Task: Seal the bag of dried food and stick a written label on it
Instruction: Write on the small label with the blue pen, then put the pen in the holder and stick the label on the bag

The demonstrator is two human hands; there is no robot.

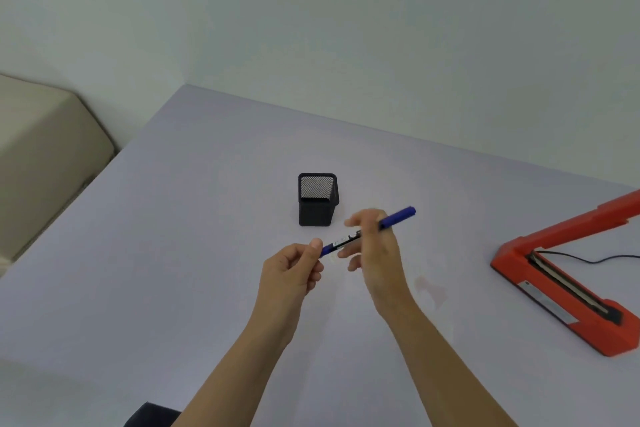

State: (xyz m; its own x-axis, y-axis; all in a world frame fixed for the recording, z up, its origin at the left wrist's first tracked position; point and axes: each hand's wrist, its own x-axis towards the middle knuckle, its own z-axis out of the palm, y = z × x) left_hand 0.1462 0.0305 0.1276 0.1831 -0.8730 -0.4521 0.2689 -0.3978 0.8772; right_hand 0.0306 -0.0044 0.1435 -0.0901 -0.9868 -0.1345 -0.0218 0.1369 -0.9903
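Note:
A blue marker pen (396, 218) with a black and white printed barrel is held above the middle of the table. My left hand (294, 267) pinches its near end, the blue cap end, between thumb and fingers. My right hand (375, 246) grips the barrel further along, so the far blue end sticks out up and to the right. A small pale slip (333, 258) lies on the table just under the pen, mostly hidden. No bag of dried food is in view.
A black mesh pen holder (317, 199) stands just behind my hands. A red heat sealer (568, 288) with its arm raised and a black cord sits at the right edge. The pale grey table (173, 253) meets a wall behind; a beige cushion (45, 156) lies left.

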